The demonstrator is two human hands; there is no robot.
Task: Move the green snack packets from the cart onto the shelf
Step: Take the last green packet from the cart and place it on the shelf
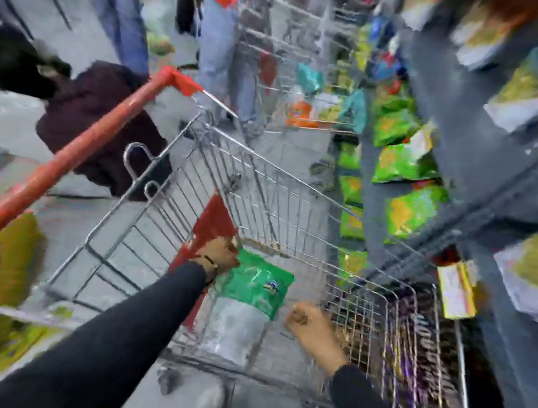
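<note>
The picture is smeared by motion. A green snack packet (pixel 254 286) lies in the bottom of the wire cart (pixel 280 184). My left hand (pixel 219 254) reaches down into the cart and grips the packet's upper left corner. My right hand (pixel 307 325) is a closed fist just right of the packet, near the cart's front mesh; whether it touches the packet is unclear. More green packets (pixel 405 160) stand on the grey shelf (pixel 452 119) to the right.
The cart has a red handle (pixel 70 155) at left. A second cart (pixel 282 50) with goods stands further down the aisle, next to a person in jeans (pixel 214 40). Another person (pixel 100 118) crouches at left. Purple packs (pixel 419 356) fill the low shelf.
</note>
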